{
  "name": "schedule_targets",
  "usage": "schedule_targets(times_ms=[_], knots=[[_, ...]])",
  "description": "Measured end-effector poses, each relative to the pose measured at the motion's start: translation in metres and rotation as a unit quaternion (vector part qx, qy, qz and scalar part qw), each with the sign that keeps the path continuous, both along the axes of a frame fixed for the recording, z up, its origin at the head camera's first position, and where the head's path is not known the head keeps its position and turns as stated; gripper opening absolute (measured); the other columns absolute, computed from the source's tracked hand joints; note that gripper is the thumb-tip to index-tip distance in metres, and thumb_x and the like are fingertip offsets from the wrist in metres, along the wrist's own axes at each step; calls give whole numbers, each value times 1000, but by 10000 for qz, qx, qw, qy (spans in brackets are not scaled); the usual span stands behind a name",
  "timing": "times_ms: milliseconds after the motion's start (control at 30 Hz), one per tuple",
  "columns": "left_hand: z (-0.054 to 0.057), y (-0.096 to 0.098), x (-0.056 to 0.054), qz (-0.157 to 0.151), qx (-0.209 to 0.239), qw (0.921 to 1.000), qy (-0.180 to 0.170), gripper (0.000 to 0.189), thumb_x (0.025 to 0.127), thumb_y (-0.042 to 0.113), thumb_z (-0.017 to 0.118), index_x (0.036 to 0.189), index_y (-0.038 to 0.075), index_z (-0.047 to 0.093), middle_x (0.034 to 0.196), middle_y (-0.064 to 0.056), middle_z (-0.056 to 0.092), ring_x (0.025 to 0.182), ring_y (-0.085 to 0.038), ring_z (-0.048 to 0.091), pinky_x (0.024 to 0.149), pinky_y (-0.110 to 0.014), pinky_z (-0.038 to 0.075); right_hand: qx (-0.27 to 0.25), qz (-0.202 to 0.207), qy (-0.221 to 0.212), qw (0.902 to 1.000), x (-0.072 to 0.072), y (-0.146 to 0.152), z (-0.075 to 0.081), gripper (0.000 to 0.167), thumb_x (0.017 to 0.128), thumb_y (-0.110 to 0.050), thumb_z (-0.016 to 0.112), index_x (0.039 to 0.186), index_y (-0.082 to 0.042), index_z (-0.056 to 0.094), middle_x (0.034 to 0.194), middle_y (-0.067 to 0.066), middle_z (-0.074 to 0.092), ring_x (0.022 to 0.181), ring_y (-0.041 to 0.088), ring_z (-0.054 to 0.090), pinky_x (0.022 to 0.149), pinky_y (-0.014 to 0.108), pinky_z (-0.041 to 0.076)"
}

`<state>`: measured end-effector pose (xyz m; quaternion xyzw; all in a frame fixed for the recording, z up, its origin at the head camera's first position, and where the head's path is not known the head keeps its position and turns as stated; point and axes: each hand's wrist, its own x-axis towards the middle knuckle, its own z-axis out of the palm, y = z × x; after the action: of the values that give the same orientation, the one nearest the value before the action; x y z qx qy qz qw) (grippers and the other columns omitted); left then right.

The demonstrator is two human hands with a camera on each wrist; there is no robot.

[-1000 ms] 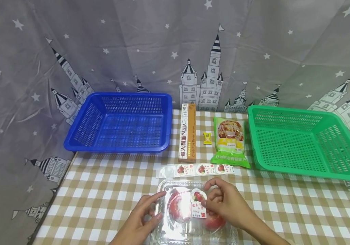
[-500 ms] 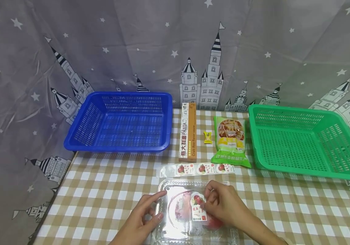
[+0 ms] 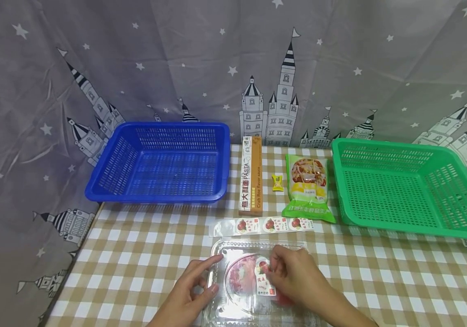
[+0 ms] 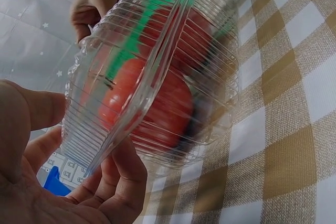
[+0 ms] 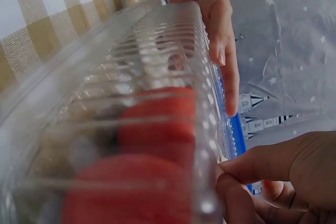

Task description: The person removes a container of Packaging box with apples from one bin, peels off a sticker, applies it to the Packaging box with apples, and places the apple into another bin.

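A clear plastic clamshell box (image 3: 231, 315) lies in front of me with red round fruits (image 4: 160, 103) inside that look like apples. My left hand (image 3: 188, 290) grips the box's left side; in the left wrist view its thumb lies at the lid and other fingers curl under the rim (image 4: 139, 111). My right hand (image 3: 298, 279) pinches the right edge of a white sticker (image 3: 265, 284), printed with a red fruit, over the lid. In the right wrist view, that hand's thumb and finger (image 5: 262, 161) meet beside the lid; the sticker is mostly hidden there.
Behind the box lies a strip of stickers (image 3: 270, 224). Farther back are a pasta box (image 3: 251, 177), a small yellow packet (image 3: 277, 183) and a green food bag (image 3: 308, 186). A blue basket (image 3: 155, 198) stands left, a green basket (image 3: 405, 229) right, on a checked tablecloth (image 3: 123, 259).
The right hand has lowered slightly toward the lid and covers more of the sticker's right edge. The sticker has shifted a little toward me. My left hand keeps its place on the box.
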<state>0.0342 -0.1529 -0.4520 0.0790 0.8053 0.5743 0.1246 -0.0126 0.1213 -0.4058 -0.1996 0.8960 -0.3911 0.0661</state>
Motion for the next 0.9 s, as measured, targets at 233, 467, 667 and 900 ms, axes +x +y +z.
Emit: schedule_targets(times_ms=[233,467,667,900], knots=[[2,0,-1,29,-51,9997,-227,52,93,24,69,142,32,51,107,-5,47,79,-16,48,56,-22,45,339,-21,368,9987,3,-3,-1,28,77,-7,78,74,-22,54,57,-20,42,51,-4,41,45,19,37],[1,0,0,-12,-2,9999,-141,52,94,24,69,142,30,50,106,-5,47,79,-16,46,53,-22,45,304,15,428,9986,6,-5,-1,23,73,0,72,79,-20,61,56,-20,41,49,-4,39,43,19,35],[-1,1,0,-36,65,9999,-109,52,94,23,68,143,29,51,106,-6,47,80,-16,46,52,-22,45,373,-73,347,9987,6,-5,-1,23,72,0,72,78,-19,63,56,-18,41,49,-3,39,43,20,35],[1,1,-1,0,71,9999,-140,52,94,22,68,143,28,51,107,-5,46,79,-16,46,52,-22,46,1175,222,952,9882,10,-1,1,13,81,-19,79,93,-18,76,62,-20,42,54,-2,38,46,20,33]])
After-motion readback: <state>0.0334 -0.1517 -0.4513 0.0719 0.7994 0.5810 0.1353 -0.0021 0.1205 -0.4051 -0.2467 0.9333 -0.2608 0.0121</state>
